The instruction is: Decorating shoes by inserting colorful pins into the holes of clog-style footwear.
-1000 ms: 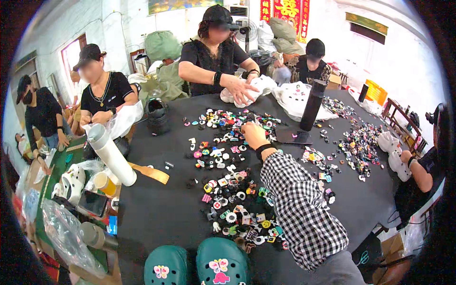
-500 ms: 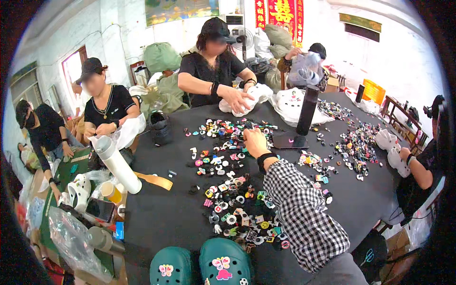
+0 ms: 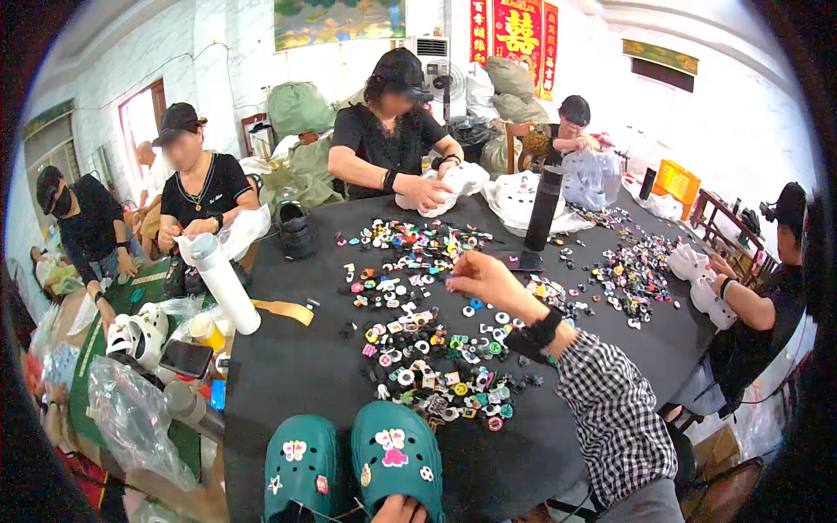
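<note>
Two dark green clogs stand side by side at the near edge, a left clog (image 3: 292, 497) and a right clog (image 3: 370, 433), both dotted with small charms such as a butterfly and a football. My left hand (image 3: 399, 508) reaches from the lower edge into the right clog's opening and grips it; most of that hand is hidden. Above the table my right hand (image 3: 484, 281) pinches a tiny purplish charm (image 3: 451, 283) between thumb and fingertips. Beneath and around it spread heaps of loose shoe charms (image 3: 436, 366) in many colours.
A white bottle (image 3: 225, 288) and a wooden comb-like piece (image 3: 286, 309) stand at the left. A black cylinder (image 3: 544, 209) rises beyond my right hand beside a dark phone (image 3: 527, 261). Co-workers around the table handle white clogs (image 3: 443, 190). More charms (image 3: 632, 270) lie at the right.
My right hand has lifted off the far charm heap and come back toward me, with a small charm in its fingertips. The green clogs sit higher in view, and my left hand now shows.
</note>
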Demonstrator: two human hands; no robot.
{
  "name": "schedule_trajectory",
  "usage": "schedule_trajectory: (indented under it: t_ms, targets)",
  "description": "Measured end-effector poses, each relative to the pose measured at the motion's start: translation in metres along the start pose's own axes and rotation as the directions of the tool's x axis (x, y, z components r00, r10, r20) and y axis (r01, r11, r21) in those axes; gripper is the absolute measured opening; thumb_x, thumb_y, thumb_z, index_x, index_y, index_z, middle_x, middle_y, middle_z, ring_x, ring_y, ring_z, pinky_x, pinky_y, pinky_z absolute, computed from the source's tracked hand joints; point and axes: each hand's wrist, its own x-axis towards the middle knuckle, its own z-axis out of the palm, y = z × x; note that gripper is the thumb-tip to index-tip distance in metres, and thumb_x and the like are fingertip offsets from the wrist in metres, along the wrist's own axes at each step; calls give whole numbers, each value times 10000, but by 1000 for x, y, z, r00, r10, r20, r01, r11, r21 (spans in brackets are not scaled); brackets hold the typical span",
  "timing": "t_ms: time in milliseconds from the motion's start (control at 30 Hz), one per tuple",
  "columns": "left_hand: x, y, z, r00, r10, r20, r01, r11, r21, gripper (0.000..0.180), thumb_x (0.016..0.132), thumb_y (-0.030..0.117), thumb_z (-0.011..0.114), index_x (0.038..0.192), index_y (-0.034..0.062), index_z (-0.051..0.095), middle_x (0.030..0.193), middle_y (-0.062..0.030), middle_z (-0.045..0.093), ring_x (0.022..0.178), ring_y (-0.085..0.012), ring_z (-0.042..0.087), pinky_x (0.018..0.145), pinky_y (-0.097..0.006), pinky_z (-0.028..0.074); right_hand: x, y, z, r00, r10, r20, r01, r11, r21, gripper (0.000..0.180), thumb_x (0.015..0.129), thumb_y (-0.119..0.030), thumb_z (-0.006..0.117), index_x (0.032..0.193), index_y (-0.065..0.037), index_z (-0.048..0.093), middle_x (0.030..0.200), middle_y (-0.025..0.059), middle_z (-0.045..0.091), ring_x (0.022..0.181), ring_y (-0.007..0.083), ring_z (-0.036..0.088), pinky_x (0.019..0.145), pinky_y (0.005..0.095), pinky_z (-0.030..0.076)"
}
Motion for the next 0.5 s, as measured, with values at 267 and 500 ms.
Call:
schedule_trajectory:
  t_ms: [267, 500]
  targets:
    - [-44, 53, 9, 928, 372, 40, -357, 850, 387, 469, 954, 193, 508, 1337, -75, 469, 1437, -298, 384, 1292, -469, 428, 1081, -535, 352, -75, -51, 44, 980, 40, 193, -114, 913, 391, 195, 927, -142, 643, 1048, -23, 548, 967, 58, 615, 844, 84, 602, 714, 245, 528]
    - [-52, 77, -10, 848, 512, 137, -138, -36, 990, 376, 1006, 145, 459, 1340, -25, 484, 1339, -185, 518, 1203, -330, 541, 1026, -420, 415, -105, -40, 67, 957, 39, 286, -183, 848, 497, 193, 972, -171, 580, 1082, -13, 575, 977, 11, 607, 839, 85, 613, 716, 246, 542]
